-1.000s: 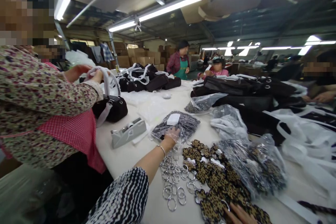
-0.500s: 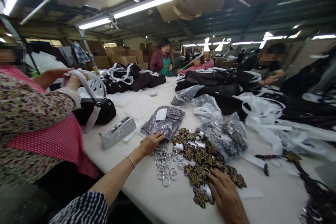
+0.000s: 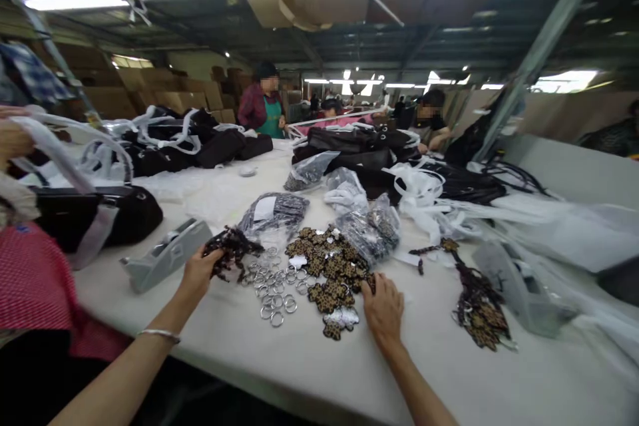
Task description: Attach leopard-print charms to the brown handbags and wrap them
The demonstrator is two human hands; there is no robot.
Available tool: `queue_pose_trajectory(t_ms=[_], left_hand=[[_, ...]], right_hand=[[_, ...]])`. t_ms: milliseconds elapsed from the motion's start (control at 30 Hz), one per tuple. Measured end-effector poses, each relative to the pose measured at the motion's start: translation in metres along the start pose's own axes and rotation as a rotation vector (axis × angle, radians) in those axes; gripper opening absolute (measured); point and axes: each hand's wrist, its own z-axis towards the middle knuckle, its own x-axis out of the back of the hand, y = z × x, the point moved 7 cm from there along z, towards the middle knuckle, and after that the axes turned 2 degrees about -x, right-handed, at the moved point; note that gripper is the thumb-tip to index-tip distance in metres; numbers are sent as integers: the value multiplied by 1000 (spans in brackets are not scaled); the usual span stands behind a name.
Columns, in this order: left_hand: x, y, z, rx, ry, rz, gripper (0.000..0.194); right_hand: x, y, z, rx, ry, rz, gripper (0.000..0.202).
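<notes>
My left hand (image 3: 198,271) is closed on a bunch of dark brown braided cords (image 3: 232,250), just left of a pile of silver rings (image 3: 273,289). At the right edge of a heap of leopard-print patches (image 3: 327,259) lies my right hand (image 3: 383,306), its fingers bent over the rightmost patches; whether it grips one is hidden. Behind the heap are a plastic bag of dark cords (image 3: 282,212) and another clear bag (image 3: 369,233). Farther right, finished-looking braided cords with leopard-print patches (image 3: 482,309) lie on the white table (image 3: 319,379).
Two grey tape dispensers stand on the table, one at left (image 3: 167,256) and one at right (image 3: 524,289). Black bags with white-wrapped straps (image 3: 97,213) are piled behind. A person's arm reaches in at far left; other people stand across the table.
The view has turned right. My left hand has moved left from beside the plastic bag and now holds dark cords. My right hand has shifted up along the patch heap's right edge.
</notes>
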Motion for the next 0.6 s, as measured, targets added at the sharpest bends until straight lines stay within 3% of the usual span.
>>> queue_pose_trajectory(t_ms=[100,300,467,533,600], left_hand=[[2,15,5,29,17,-130,31],[-13,60,6,34,-31,-270,30],[-64,95,-24,59,-189,-341,34],[-93,101,-44,83,-278,-345,36],[-125,103,-67,108,-376,-345,38]], right_hand=[[-17,-25,-3,23,-81,67,55],[-38,-112,-28,143,-221,170,47],[-52,-150,-37,144,-380,316,50],[-42,-147,-31,122,-341,456,47],[-22,-129,-21,55,-250,598,44]])
